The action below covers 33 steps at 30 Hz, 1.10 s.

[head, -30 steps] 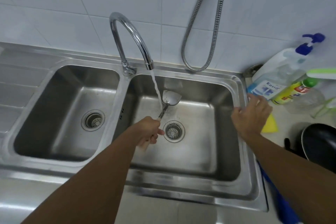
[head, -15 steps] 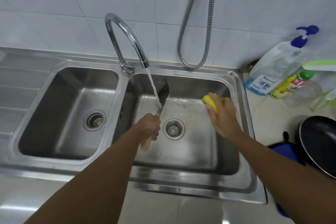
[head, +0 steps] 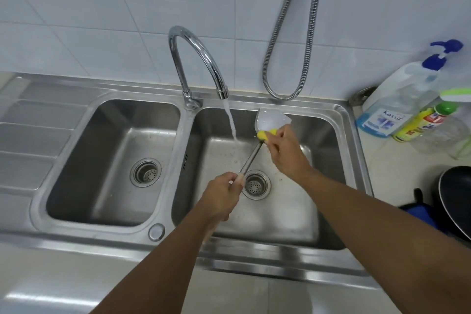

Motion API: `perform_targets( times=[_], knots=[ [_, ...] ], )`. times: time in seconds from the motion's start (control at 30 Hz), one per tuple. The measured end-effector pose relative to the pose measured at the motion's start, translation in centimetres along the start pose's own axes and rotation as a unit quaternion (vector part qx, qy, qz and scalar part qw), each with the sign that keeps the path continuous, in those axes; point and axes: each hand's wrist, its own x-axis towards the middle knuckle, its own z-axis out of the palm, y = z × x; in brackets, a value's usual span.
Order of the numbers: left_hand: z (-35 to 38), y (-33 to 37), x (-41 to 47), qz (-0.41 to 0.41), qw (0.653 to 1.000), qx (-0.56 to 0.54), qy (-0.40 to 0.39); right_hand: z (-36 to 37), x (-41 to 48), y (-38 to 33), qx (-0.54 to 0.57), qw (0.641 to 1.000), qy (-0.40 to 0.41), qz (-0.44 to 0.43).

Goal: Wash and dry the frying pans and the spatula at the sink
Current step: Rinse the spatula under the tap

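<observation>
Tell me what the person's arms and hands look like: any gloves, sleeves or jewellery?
Both are bare. The left hand and right hand wear no gloves, and no sleeve covers either forearm in view. No watch, bracelet or ring shows on the visible sides.

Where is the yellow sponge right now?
In the head view, the small yellow sponge is over the right steel sink basin, gripped by the right hand against the shiny metal spatula.
</observation>
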Motion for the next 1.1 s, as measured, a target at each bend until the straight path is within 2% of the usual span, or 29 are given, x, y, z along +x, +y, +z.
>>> perform_targets(
  times=[0.2, 0.27, 0.33, 0.47, 0.5, 0.6, 0.63, 0.73, 0.8, 0.9, 0.93, 1.0, 1.1],
  knots=[
    [-0.8, -0.7, 0.6, 0.031, 0.998, 0.041, 0.038, 0.9, -2.1, -4.1, 0.052, 0.991, -0.063, -0.108],
    [-1.0, -1.3, 0.3, 0.054, 0.995, 0.074, 0.049, 0.2, -0.8, -3.2, 0.043, 0.996, -0.039, -0.069],
    [-1.1, -1.3, 0.1, 0.074, 0.993, 0.082, 0.049, -1.3, 1.6, -2.0, -0.019, 1.000, -0.004, 0.009],
    [-1.3, -0.7, 0.2, 0.101, 0.991, 0.082, 0.042, -4.5, 5.9, -1.3, -0.043, 0.987, 0.109, 0.109],
    [-1.4, -0.6, 0.2, 0.104, 0.991, 0.077, 0.043, -4.7, 6.2, -1.8, -0.051, 0.988, 0.105, 0.097],
    [-1.6, -0.5, 0.3, 0.110, 0.991, 0.058, 0.052, -3.0, 5.1, -3.1, -0.096, 0.995, -0.028, -0.021],
    [-1.7, -0.4, 0.4, 0.111, 0.991, 0.060, 0.052, -2.4, 4.5, -3.0, -0.095, 0.992, -0.047, -0.061],
    [-2.0, -0.2, 0.6, 0.112, 0.990, 0.058, 0.056, -1.7, 5.4, -2.6, -0.096, 0.991, -0.010, -0.096],
    [-2.2, 0.4, 1.0, 0.114, 0.990, 0.055, 0.068, -1.6, 6.6, -3.6, -0.097, 0.993, 0.022, -0.055],
    [-2.4, 1.4, 1.0, 0.115, 0.989, 0.061, 0.067, -1.7, 7.7, -4.1, -0.108, 0.983, 0.145, 0.037],
    [-2.4, 1.7, 0.7, 0.108, 0.991, 0.055, 0.063, -1.4, 7.6, -3.8, -0.092, 0.982, 0.156, 0.043],
    [-2.4, 1.9, 0.3, 0.080, 0.994, 0.026, 0.072, -0.4, 6.7, -4.3, -0.043, 0.990, 0.133, 0.017],
    [-2.4, 1.6, 0.2, 0.077, 0.994, 0.020, 0.078, 0.7, 4.3, -4.9, -0.008, 0.998, 0.039, -0.056]
  ],
)
